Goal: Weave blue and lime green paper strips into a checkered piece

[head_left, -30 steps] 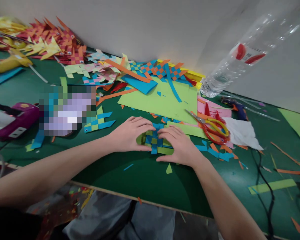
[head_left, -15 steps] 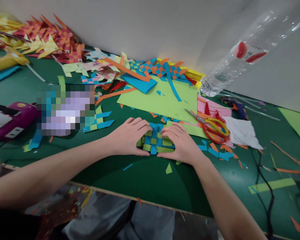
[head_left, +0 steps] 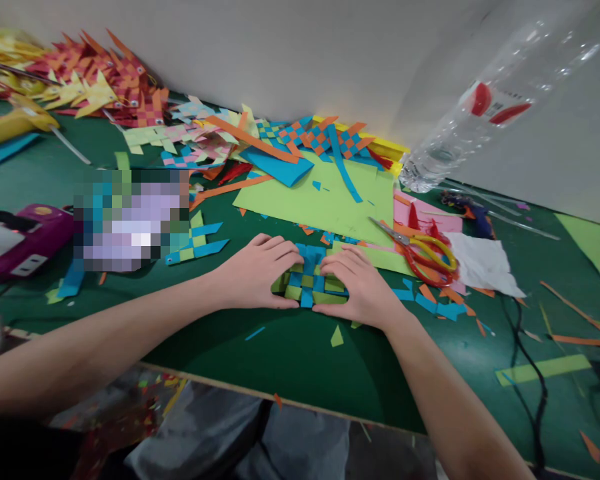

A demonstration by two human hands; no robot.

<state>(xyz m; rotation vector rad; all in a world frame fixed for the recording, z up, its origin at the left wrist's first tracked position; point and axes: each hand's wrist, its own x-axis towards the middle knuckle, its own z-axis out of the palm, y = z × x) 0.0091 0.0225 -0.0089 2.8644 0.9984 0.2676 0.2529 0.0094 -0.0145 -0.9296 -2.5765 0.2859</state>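
Note:
Between my hands, low over the green table (head_left: 280, 347), is a woven piece of blue and green paper strips (head_left: 307, 281) in a checkered pattern. My left hand (head_left: 265, 270) grips its left side, thumb along the near edge and fingers at the far edge. On the opposite side, my right hand (head_left: 357, 287) pinches it in the same way. Both hands partly cover the weave. A woven blue and green paper fish (head_left: 195, 247) lies left of my left hand. Scissors with red and yellow handles (head_left: 420, 253) rest beyond my right hand.
A clear plastic bottle (head_left: 460, 140) leans at the back right, beside a large green paper sheet (head_left: 315, 197). Woven orange-red fish (head_left: 105, 77) are heaped at the back left near a yellow glue gun (head_left: 20, 123). A purple power strip (head_left: 35, 240) sits left; a black cable (head_left: 535, 380) runs right.
Almost nothing differs. Both hands keep their hold on the woven paper, with only a very slight shift of the fingers.

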